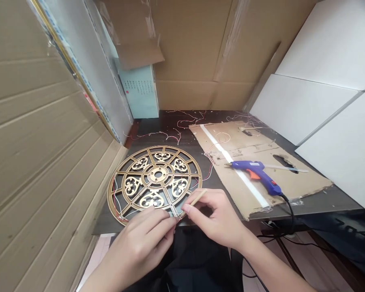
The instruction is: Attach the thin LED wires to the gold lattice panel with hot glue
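Note:
A round, gold-brown openwork wheel panel (158, 175) lies flat at the near left of the dark table. My right hand (214, 215) pinches a thin wooden stick (198, 197), its lower tip down at the panel's near rim. Against that same rim, my left hand (149, 233) has its fingers closed close to the stick's tip; what they grip, if anything, is hidden. Thin red and white wires (118, 202) run along the panel's left side toward my left hand.
Right of the panel, a blue hot glue gun (257, 172) with a glue stick in it rests on a cardboard sheet (231, 190). Its black cord (291, 209) drops over the table edge. Loose thin wires (170, 136) lie behind the panel. White boxes (316, 101) stand at the right.

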`<state>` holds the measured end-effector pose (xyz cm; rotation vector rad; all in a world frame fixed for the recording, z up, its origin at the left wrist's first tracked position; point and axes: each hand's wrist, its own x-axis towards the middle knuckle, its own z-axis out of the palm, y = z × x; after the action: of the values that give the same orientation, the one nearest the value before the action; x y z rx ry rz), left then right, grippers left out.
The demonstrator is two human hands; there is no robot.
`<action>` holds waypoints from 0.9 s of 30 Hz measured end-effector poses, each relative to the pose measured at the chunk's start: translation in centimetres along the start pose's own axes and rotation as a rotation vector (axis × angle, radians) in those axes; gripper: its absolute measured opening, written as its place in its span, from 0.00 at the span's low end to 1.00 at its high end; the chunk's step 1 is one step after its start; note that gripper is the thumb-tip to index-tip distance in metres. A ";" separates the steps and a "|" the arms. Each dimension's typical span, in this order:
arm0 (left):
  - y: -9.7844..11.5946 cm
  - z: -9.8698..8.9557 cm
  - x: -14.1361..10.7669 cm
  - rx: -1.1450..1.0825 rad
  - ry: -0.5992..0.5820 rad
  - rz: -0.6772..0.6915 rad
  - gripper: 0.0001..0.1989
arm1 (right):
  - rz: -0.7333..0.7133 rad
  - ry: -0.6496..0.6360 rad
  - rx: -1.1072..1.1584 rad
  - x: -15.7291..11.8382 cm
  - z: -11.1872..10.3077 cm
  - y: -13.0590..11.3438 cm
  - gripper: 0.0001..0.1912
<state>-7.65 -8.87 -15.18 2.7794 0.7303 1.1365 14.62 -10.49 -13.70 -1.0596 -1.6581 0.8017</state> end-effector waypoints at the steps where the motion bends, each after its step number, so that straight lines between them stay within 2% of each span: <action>1: 0.2 -0.1 -0.1 0.012 0.002 0.000 0.12 | 0.007 -0.002 -0.007 0.0 0.0 0.0 0.08; 9: 1.3 -0.5 -1.2 0.018 0.013 -0.042 0.14 | 0.081 -0.071 0.028 -1.5 -0.3 -0.5 0.11; 12: 1.4 -0.6 -1.6 0.042 0.017 -0.031 0.14 | 0.114 -0.095 0.021 -3.2 -0.5 -0.7 0.14; 15: 1.6 -0.9 -2.2 0.065 -0.007 -0.003 0.14 | 0.126 -0.129 -0.037 -5.5 -0.3 -0.9 0.23; 18: 1.9 -1.2 -2.6 0.066 -0.081 -0.003 0.15 | 0.214 -0.208 0.008 -8.1 0.3 -0.7 0.30; 22: 2.3 -1.3 -3.0 0.059 -0.127 -0.017 0.16 | 0.361 -0.256 0.087 -11.2 1.2 0.5 0.25; 27: 2.9 -1.3 -3.3 0.098 -0.105 -0.048 0.15 | 0.473 -0.327 -0.019 -13.1 1.9 2.1 0.19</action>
<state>-9.44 -13.09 -15.73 2.8587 0.8588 0.9634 15.29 -21.65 -20.99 -1.4184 -1.7025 1.3256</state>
